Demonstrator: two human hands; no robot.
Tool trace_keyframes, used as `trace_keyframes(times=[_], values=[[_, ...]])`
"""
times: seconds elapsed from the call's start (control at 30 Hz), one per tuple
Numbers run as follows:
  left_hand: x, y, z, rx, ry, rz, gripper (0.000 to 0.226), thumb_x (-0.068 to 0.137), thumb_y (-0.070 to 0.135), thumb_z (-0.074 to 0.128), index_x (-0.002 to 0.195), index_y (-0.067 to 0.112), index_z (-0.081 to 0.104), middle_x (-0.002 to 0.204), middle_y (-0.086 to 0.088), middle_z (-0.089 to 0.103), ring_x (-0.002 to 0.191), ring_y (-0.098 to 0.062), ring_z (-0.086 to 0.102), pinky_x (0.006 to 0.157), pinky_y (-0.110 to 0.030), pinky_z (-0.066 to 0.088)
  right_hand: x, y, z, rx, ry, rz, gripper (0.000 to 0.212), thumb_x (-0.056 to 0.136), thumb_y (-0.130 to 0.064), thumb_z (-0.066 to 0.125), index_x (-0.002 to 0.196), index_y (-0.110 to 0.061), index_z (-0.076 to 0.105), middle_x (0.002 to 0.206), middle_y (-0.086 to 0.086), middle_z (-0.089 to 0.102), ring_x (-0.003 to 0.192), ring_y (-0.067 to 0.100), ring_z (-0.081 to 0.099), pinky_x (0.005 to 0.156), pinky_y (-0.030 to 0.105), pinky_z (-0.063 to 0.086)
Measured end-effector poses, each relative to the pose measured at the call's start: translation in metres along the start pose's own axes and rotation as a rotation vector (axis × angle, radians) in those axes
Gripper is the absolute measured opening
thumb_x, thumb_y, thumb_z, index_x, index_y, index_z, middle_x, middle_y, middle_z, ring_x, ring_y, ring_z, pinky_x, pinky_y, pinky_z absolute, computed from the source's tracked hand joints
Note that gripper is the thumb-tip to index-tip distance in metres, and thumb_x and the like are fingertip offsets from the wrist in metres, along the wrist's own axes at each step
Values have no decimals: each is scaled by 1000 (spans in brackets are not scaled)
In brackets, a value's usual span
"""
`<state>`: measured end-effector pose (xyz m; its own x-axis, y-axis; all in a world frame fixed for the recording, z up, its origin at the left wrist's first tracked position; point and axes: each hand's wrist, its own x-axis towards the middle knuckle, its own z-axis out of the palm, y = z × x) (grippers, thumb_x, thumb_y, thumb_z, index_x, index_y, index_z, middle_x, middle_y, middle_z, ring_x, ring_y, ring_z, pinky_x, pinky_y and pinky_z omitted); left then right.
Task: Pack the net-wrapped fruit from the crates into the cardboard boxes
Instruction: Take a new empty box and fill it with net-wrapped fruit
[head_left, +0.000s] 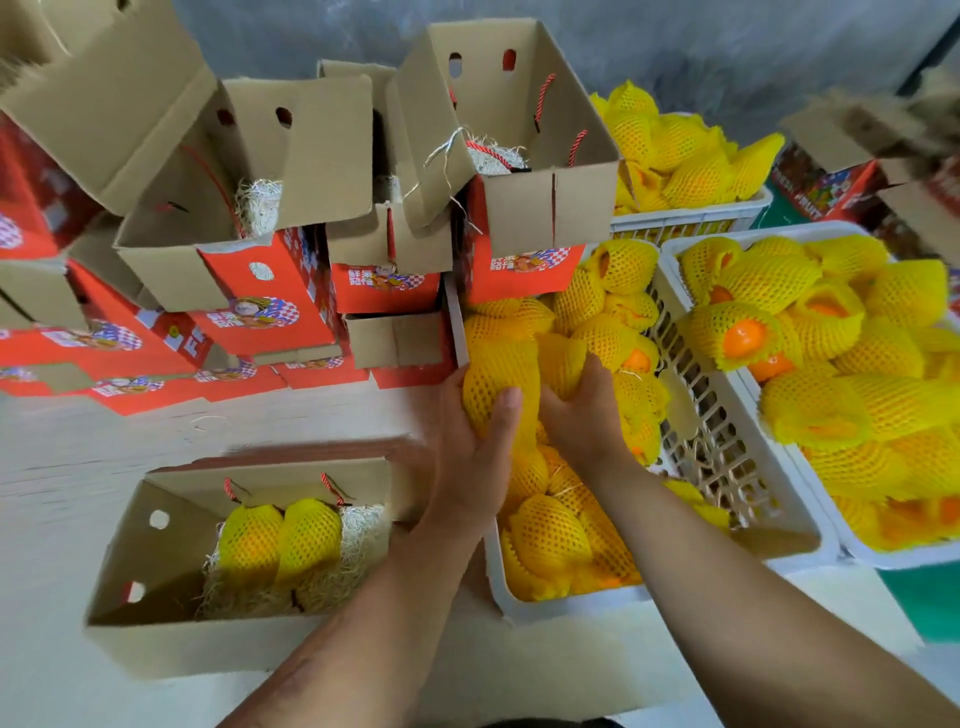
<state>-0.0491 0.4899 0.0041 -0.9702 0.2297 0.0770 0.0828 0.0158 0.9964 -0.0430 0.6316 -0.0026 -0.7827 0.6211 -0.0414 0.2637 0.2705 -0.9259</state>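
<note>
An open box (171, 566) sits near left on the counter (78, 452), two wrapped fruit (280, 540) inside; crates (727, 467) stand right; stacked boxes (260, 249) fill the far left.

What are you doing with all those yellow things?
Someone is packing net-wrapped fruit into boxes. The left hand grips one yellow-netted fruit and the right hand grips another, both over the white crate. The open cardboard box nearby already has two wrapped fruits lying on straw.
</note>
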Motion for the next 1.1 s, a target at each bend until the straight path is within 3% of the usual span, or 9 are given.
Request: trace_keyframes(times=[0.1, 0.2, 0.3, 0.4, 0.5, 0.63, 0.73, 0.93, 1.1], values=[[-1, 12, -21, -86, 24, -33, 61, 90, 66, 56, 141, 32, 51, 129, 21, 66, 119, 2, 62, 94, -13, 49, -36, -24, 8, 232, 15, -26, 31, 91, -17, 74, 120, -11, 64, 110, 7, 73, 104, 21, 69, 91, 43, 56], [-3, 21, -59, -228, 9, -90, 52, 91, 56, 62, 137, 34, 57, 136, 11, 67, 130, -14, 61, 112, -41, 47, -67, -45, 32, 335, -33, -27, 23, 88, -21, 75, 109, -19, 68, 99, -5, 75, 88, 1, 69, 76, 21, 55], [-5, 30, -113, -256, -52, -154, 61, 82, 67, 69, 138, 49, 50, 133, 15, 66, 125, -16, 64, 108, -55, 49, -91, -67, 66, 562, -163, 122, 32, 81, -27, 64, 112, -19, 68, 104, 8, 74, 91, 16, 71, 76, 37, 61], [-10, 36, -173, -244, -103, -163, 31, 89, 68, 64, 118, 69, 55, 128, 23, 67, 119, -9, 67, 101, -47, 56, -113, -85, 101, 750, -346, 210, 27, 87, -23, 60, 109, -21, 74, 108, 13, 75, 93, 29, 73, 74, 42, 60], [-11, 31, -222, -333, -84, -220, 27, 103, 50, 54, 130, 47, 57, 128, 10, 71, 110, -6, 71, 84, -31, 62, -137, -95, 136, 786, -455, 205, 32, 96, -28, 69, 122, -8, 68, 117, 24, 72, 107, 41, 70, 93, 51, 57], [-14, 28, -266, -589, -57, -399, 55, 101, 51, 51, 149, 24, 49, 143, -10, 62, 132, -34, 59, 108, -56, 49, -162, -110, 181, 791, -454, 296, 37, 91, -52, 71, 107, -19, 74, 90, 13, 70, 68, 20, 65, 58, 32, 53], [-18, 19, -285, -631, -51, -414, 55, 104, 53, 48, 146, 18, 54, 140, -15, 64, 134, -41, 56, 117, -61, 37, -173, -113, 204, 628, -391, 301, 62, 84, -69, 66, 119, -19, 60, 85, 7, 62, 64, 17, 55, 59, 31, 45], [-29, 6, -298, -498, -139, -368, 61, 91, 50, 72, 143, 23, 55, 134, -3, 68, 120, -16, 68, 94, -37, 57, -184, -116, 223, 567, -130, 340, 85, 69, -90, 62, 125, -27, 56, 110, 11, 72, 95, 32, 72, 86, 51, 60], [-25, -1, -305, -446, -228, -341, 38, 103, 23, 61, 135, 5, 54, 111, 12, 72, 100, 8, 69, 81, -12, 55, -184, -111, 218, 740, -375, 391, 56, 72, -41, 84, 112, -32, 45, 90, 4, 63, 74, 17, 63, 66, 27, 57]])
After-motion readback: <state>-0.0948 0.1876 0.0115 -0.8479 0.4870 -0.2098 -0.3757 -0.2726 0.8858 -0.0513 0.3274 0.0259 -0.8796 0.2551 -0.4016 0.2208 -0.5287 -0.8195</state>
